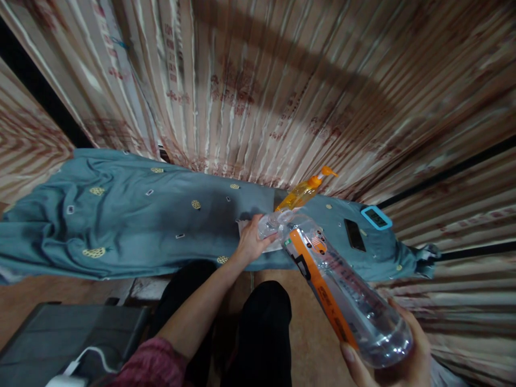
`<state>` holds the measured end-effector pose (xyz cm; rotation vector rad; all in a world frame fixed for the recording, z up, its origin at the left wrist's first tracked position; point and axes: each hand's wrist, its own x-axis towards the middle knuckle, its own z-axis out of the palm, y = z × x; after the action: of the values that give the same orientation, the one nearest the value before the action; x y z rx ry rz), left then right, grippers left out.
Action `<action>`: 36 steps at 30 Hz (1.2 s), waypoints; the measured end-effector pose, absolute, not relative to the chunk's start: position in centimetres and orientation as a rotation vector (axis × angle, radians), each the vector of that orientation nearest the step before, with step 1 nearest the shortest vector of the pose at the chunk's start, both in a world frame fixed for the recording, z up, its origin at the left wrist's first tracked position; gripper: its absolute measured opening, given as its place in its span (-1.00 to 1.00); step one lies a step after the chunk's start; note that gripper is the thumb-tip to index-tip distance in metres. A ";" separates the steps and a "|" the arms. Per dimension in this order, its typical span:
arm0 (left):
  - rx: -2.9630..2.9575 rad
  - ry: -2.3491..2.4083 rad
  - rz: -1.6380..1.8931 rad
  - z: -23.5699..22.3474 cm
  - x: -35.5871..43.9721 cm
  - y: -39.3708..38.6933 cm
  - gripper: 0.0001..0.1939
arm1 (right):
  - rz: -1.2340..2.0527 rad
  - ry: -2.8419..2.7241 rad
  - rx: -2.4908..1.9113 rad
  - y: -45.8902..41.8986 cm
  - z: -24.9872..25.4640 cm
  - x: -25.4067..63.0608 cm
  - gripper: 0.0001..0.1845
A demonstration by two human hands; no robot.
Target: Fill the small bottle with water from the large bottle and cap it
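Observation:
My right hand grips the base of a large clear plastic bottle with an orange label, tilted so its neck points away from me. My left hand is closed around the bottle's neck and cap, above a pale sheet that lies on the blue-grey cloth. An orange pump bottle stands just behind the neck of the clear bottle.
A dark phone and a small device with a blue frame lie on the cloth at the right. Patterned curtains hang behind. A dark grey case sits at lower left. My legs in black show below.

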<state>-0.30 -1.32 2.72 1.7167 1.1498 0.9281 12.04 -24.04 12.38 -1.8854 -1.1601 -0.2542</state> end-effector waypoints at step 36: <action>1.869 1.106 1.128 1.4 0.0 -0.9 -0.49 | -0.210 -1.140 -1.920 -24.6 12.1 12.5 0.06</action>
<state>0.01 -0.85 1.36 1.8689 1.1059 1.1281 12.51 -24.56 12.14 -1.9201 -1.1397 -0.2099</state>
